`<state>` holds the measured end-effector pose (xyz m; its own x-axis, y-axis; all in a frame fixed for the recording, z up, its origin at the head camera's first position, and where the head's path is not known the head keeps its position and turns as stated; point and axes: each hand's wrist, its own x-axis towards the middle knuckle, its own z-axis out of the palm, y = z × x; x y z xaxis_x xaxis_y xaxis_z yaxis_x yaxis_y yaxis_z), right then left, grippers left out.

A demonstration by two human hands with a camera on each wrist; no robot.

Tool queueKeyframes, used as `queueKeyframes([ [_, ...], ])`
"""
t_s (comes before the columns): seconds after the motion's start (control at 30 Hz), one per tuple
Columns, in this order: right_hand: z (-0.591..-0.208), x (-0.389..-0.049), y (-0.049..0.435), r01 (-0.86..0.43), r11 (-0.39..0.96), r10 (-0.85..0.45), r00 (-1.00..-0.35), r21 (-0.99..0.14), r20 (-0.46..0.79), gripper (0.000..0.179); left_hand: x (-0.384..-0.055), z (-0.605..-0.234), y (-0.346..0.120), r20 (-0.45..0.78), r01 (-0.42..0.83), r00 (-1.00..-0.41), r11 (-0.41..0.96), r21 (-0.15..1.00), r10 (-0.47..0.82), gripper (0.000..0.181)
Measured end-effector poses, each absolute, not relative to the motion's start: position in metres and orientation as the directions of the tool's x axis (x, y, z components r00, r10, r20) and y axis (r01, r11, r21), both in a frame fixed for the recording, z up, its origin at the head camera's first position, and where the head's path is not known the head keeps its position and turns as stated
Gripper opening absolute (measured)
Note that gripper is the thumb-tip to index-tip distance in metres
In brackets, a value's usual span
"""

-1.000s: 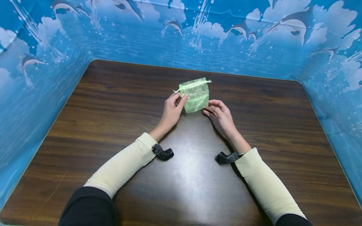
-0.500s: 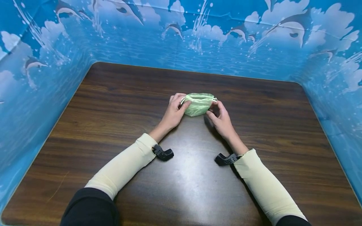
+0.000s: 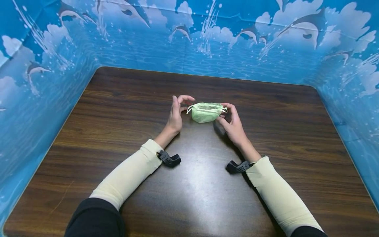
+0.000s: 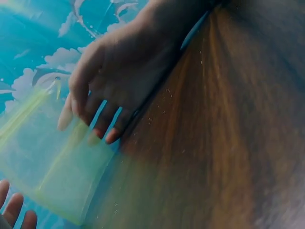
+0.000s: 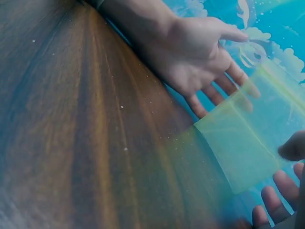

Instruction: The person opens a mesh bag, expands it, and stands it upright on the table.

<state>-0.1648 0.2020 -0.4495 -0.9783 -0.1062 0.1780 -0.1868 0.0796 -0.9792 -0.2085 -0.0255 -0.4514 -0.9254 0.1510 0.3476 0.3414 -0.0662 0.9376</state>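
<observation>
A sheer light-green drawstring pouch (image 3: 205, 113) with pale cords at both ends lies between my hands in the head view. On its right side my right hand (image 3: 234, 123) grips the edge between thumb and fingers. My left hand (image 3: 176, 113) is at the left cord, thumb raised and fingers extended. In the right wrist view, the left fingertips show through the pouch (image 5: 243, 143), behind its sheer cloth; whether they touch it I cannot tell. Across the left wrist view, the right hand (image 4: 124, 67) has its fingers at the pouch's far edge. No contents show inside.
A dark wood-grain table (image 3: 133, 98) lies under both arms. Blue cloth (image 3: 133, 46) printed with dolphins surrounds its back and sides. Black wrist devices (image 3: 169, 159) sit at the cuffs of pale sleeves (image 3: 127, 174).
The pouch has come down and tipped so its mouth shows. My left thumb has lifted off it and the left hand has opened. My right hand has moved up to the pouch's right cord end.
</observation>
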Motion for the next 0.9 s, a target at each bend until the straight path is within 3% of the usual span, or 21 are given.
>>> queueKeyframes([
  [0.13, -0.451, -0.165, 0.205, -0.245, 0.108, -0.158, -0.961, -0.963, 0.227, 0.051, -0.209, -0.452, -0.025, 0.354, 0.350, -0.922, -0.054, 0.935, 0.159, 0.094],
  [0.3, -0.453, -0.166, 0.207, -0.290, 0.210, -0.175, -0.951, -0.934, 0.256, 0.024, -0.208, -0.449, -0.025, 0.325, 0.331, -0.922, -0.005, 0.944, 0.210, 0.072],
  [0.37, -0.453, -0.166, 0.206, -0.272, 0.222, -0.132, -0.960, -0.936, 0.247, 0.014, -0.207, -0.448, -0.024, 0.296, 0.308, -0.929, 0.019, 0.951, 0.220, 0.069],
  [0.47, -0.454, -0.167, 0.205, -0.222, 0.223, -0.026, -0.975, -0.949, 0.222, 0.015, -0.207, -0.447, -0.024, 0.249, 0.271, -0.939, 0.063, 0.961, 0.239, 0.062],
  [0.67, -0.452, -0.169, 0.204, -0.250, 0.053, 0.189, -0.948, -0.967, 0.255, 0.015, -0.205, -0.447, -0.019, 0.130, 0.167, -0.949, 0.107, 0.980, 0.285, 0.028],
  [0.9, -0.451, -0.172, 0.204, -0.444, 0.063, 0.267, -0.855, -0.894, 0.444, 0.018, -0.197, -0.438, -0.008, -0.080, -0.090, -0.901, -0.002, 0.996, 0.426, 0.037],
])
